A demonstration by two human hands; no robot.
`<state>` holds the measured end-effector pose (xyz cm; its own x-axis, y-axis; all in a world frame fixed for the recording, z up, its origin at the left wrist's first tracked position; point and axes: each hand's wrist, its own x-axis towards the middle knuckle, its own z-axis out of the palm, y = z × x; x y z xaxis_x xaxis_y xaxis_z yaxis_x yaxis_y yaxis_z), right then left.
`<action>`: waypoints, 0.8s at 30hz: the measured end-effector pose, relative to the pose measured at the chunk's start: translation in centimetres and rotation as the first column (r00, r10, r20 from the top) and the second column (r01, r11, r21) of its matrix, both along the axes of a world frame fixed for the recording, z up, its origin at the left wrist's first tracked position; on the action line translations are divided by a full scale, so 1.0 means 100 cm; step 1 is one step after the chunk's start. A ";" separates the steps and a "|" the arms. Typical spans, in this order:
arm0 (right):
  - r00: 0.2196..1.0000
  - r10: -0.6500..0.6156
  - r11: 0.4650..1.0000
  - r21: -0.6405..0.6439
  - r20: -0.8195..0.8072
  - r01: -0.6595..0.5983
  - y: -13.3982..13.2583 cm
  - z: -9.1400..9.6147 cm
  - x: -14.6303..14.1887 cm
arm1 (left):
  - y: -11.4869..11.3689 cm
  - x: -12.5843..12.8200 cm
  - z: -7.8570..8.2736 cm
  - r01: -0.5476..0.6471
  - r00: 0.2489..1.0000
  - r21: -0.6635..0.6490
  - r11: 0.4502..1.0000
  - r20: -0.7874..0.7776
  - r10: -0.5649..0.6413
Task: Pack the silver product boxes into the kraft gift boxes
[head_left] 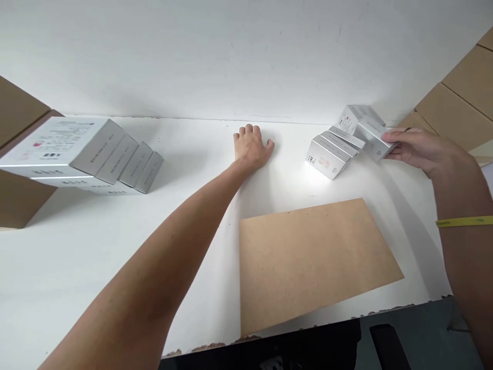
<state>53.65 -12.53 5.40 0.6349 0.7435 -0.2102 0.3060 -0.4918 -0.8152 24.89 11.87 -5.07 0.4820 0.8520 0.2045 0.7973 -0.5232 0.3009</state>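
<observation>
The right hand grips a white carton, long axis slanting away leftward; the left hand rests unclenched, well apart.

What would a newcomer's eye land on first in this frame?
Probably the large brown sheet, lying near the front edge of the white table. Next, the stacked silvery boxes at the left. At the right, the right hand grips one box beside other boxes, while the left hand rests mid-table, towards the back.
</observation>
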 end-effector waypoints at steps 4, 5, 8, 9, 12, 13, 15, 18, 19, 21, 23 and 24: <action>0.985 0.037 0.995 0.093 -0.170 -0.022 0.033 -0.024 -0.007 | 0.000 0.000 0.000 0.003 1.000 0.001 1.000 -0.001 -0.003; 0.984 0.036 0.993 0.118 -0.173 -0.015 0.040 -0.031 -0.009 | 0.000 -0.001 0.000 0.003 1.000 -0.002 1.000 0.001 -0.003; 0.990 0.018 0.986 0.167 -0.143 0.006 0.050 -0.045 -0.013 | 0.000 -0.001 0.001 0.003 1.000 -0.014 1.000 0.006 -0.003; 0.992 0.012 0.985 0.173 -0.128 0.011 0.049 -0.047 -0.015 | -0.001 -0.001 0.002 0.004 1.000 -0.016 1.000 0.008 -0.003; 0.997 0.022 0.984 0.179 -0.074 -0.008 0.038 -0.042 -0.017 | 0.000 0.000 0.002 0.011 1.000 -0.013 1.000 0.006 -0.010; 0.998 0.029 0.985 0.170 -0.054 -0.020 0.034 -0.040 -0.017 | 0.000 0.000 0.002 0.013 1.000 -0.011 1.000 0.004 -0.013; 1.000 0.029 0.991 0.132 -0.009 -0.028 0.028 -0.035 -0.018 | 0.001 0.000 0.001 0.013 1.000 -0.010 1.000 0.001 -0.013; 0.999 -0.012 0.997 0.076 0.049 0.008 0.028 -0.033 -0.018 | 0.001 0.000 0.001 0.003 1.000 -0.011 1.000 0.000 -0.003; 0.998 -0.029 0.997 0.070 0.063 0.025 0.029 -0.034 -0.018 | 0.001 0.000 0.001 0.000 1.000 -0.010 1.000 0.001 0.000; 0.996 -0.048 0.997 0.070 0.080 0.043 0.032 -0.036 -0.017 | 0.001 0.000 0.001 -0.001 1.000 -0.009 1.000 0.004 0.001; 0.995 -0.048 0.997 0.069 0.088 0.041 0.033 -0.039 -0.017 | 0.001 0.000 0.000 0.005 1.000 -0.007 1.000 0.008 -0.005; 0.994 -0.046 0.997 0.071 0.094 0.039 0.033 -0.040 -0.016 | 0.002 0.000 0.000 0.007 1.000 -0.005 1.000 0.010 -0.007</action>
